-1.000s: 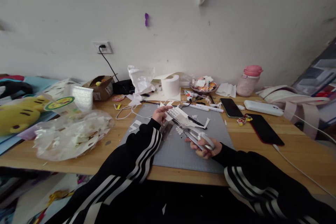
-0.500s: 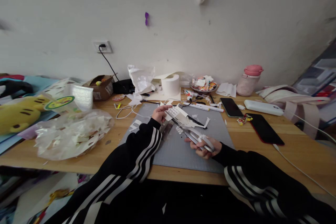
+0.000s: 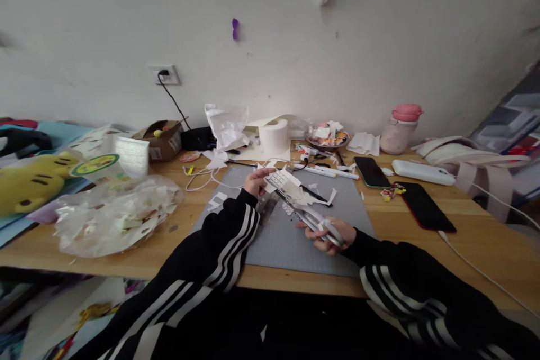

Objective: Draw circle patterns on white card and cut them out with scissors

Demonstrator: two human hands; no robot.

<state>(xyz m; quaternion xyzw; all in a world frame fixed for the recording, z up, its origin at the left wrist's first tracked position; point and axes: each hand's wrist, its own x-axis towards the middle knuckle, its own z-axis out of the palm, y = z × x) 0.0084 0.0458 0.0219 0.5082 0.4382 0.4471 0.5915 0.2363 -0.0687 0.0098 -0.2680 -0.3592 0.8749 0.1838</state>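
Note:
My left hand (image 3: 255, 182) is closed, pinching a piece of white paper (image 3: 279, 179) printed with rows of outlined small shapes, over the cutting mat. My right hand (image 3: 331, 238) is wrapped around the grey handles of a pair of scissors (image 3: 310, 217). The scissors' blades point up and left, reaching the paper beside my left fingers; whether they are fully closed is hard to see. Below the blades lie small white cut-out pieces (image 3: 288, 209) on the grey cutting mat (image 3: 304, 253). Paper scraps (image 3: 327, 198) and a black, pen-like item lie just right of the held paper.
A plastic bag of scraps (image 3: 113, 219) lies at left beside a yellow plush toy (image 3: 29, 185). Behind the mat stand a white paper roll (image 3: 274, 136) and a bowl of scraps (image 3: 327, 135). Two phones (image 3: 428, 207), a white device and a pink bottle (image 3: 399, 130) occupy the right side.
My left index finger has drawn in slightly against the paper. The scissors and my right hand stay in almost the same place.

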